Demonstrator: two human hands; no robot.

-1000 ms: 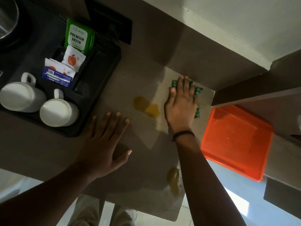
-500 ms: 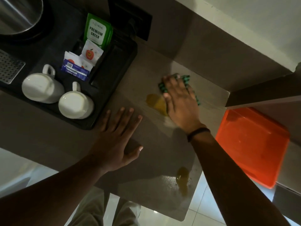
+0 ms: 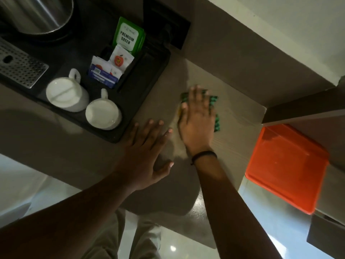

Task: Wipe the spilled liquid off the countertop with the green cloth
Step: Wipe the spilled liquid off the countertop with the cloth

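My right hand [image 3: 197, 118] lies flat on the green cloth [image 3: 214, 107] and presses it onto the brown countertop [image 3: 240, 118]. The cloth shows only at its edges around my fingers. A thin sliver of yellow liquid [image 3: 179, 111] peeks out beside my thumb; the rest of that spill is under my hand and the cloth. My left hand [image 3: 145, 152] rests flat on the counter just left of the right one, fingers spread, holding nothing. My right forearm hides the counter's front part.
A black tray [image 3: 149, 86] at the left holds two white cups [image 3: 67, 94] [image 3: 103, 114] and tea sachets [image 3: 128, 38]. A steel kettle [image 3: 37, 14] and drip grate [image 3: 20, 66] sit far left. An orange tray [image 3: 285, 165] lies at the right.
My right hand slid the cloth leftward over the yellow puddle, which is now almost covered. The view shifted, and the front spill is now hidden by my right arm. My left hand stayed put.
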